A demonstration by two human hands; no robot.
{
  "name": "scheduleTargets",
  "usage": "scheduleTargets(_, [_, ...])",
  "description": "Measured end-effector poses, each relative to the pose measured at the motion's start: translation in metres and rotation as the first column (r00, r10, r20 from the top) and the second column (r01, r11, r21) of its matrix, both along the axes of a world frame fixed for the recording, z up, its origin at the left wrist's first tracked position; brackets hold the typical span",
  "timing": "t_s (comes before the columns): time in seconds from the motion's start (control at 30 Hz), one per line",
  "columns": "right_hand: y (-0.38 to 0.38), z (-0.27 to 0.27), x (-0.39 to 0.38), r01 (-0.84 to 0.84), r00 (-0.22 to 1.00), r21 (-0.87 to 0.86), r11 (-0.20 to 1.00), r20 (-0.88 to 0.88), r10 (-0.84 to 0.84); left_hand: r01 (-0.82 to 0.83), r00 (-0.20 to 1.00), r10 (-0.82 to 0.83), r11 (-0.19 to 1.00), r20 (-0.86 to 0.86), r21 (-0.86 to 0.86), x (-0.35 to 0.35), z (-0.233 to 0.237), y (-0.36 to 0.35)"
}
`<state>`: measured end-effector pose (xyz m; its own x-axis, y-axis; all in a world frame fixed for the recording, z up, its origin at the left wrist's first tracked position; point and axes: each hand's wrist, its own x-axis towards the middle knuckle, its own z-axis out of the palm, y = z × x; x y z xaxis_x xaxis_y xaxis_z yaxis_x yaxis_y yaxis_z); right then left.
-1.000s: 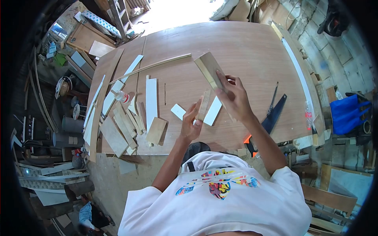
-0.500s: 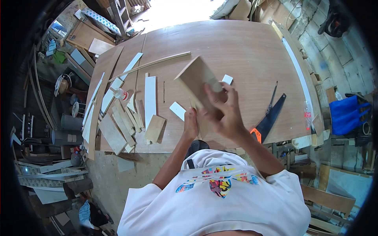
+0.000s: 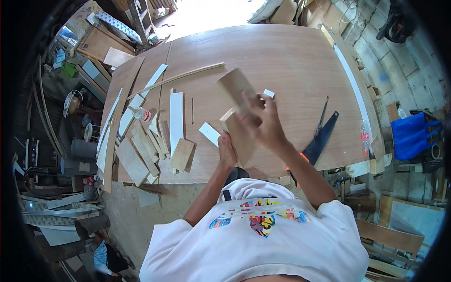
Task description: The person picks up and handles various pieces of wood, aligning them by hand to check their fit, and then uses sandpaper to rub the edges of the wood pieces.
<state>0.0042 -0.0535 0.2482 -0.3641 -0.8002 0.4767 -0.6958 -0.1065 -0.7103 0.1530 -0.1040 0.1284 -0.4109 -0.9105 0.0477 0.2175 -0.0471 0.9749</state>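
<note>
My left hand [image 3: 227, 149] is closed around the edge of a pale wooden board [image 3: 240, 144], which it holds up over the near side of the table. Gripped in my right hand [image 3: 264, 120] is a flat wooden block [image 3: 233, 87], smeared by motion. The block overlaps the top of the board in this view, and its lower part is hidden behind my fingers. A white strip offcut [image 3: 210, 133] lies just left of the board, and a small white piece [image 3: 268, 93] beyond my right hand.
A handsaw [image 3: 321, 141] with an orange handle lies right of my forearm. To the left are a loose wooden block [image 3: 182, 154], a white strip [image 3: 176, 120], a glue bottle [image 3: 140, 113] and several wood offcuts [image 3: 145, 145]. A plastic bottle [image 3: 364, 136] is at the table's right edge.
The wooden block in my right hand has tilted and shifted, uncovering more of the board in my left hand. My left hand stays about where it was. The view has moved slightly.
</note>
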Motion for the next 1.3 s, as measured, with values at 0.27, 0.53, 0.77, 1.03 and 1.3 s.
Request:
scheduleTargets(0.27, [0.014,0.026,0.01,-0.083,0.996,-0.09,0.992,-0.039,0.08,0.084,0.996,-0.082,0.994,0.035,-0.076,-0.003,0.026,-0.004])
scheduleTargets(0.53, [-0.003,0.012,-0.019,0.041,0.998,0.055,0.998,-0.045,-0.039,0.217,0.965,-0.207,0.975,-0.164,0.051,-0.005,0.045,-0.001])
scheduleTargets(0.77, [-0.012,-0.004,-0.012,0.006,0.999,0.053,0.999,0.049,-0.008,0.127,0.986,-0.115,0.987,-0.123,0.101,-0.003,0.042,-0.005])
scheduleTargets(1.03, [0.012,0.043,0.028,-0.114,0.982,-0.067,0.991,-0.16,0.102,0.089,0.988,-0.047,0.952,0.15,-0.292,-0.002,0.05,-0.012])
scheduleTargets(1.3, [-0.016,0.019,-0.011,0.015,0.999,-0.032,0.999,-0.03,-0.016,0.14,0.983,-0.14,0.99,-0.121,-0.006,0.002,0.052,-0.015])
